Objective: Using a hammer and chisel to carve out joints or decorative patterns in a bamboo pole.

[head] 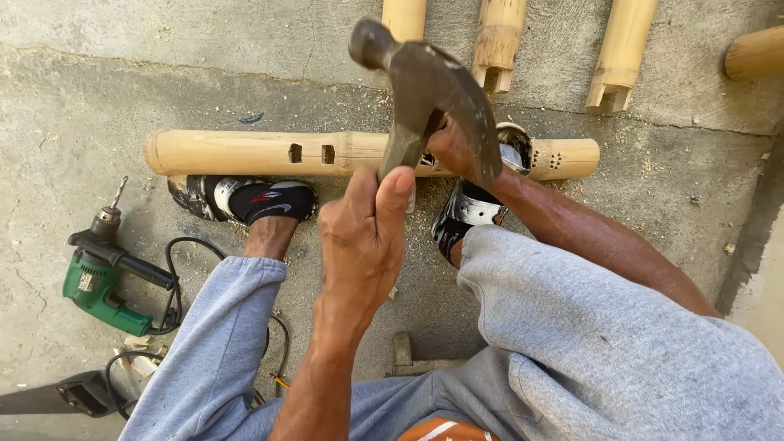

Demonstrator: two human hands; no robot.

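Concrete ground (73, 73), sawdust-strewn; bamboo pole (245, 153) lies crosswise, far of both shoes; left hand (363, 237) clenched around raised claw hammer (429, 90); right hand (451, 147) on the pole behind the hammer, grip unclear; green drill (98, 278) lies left.

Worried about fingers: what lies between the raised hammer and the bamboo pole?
The right hand, on the bamboo pole beneath the claw hammer, in the head view.
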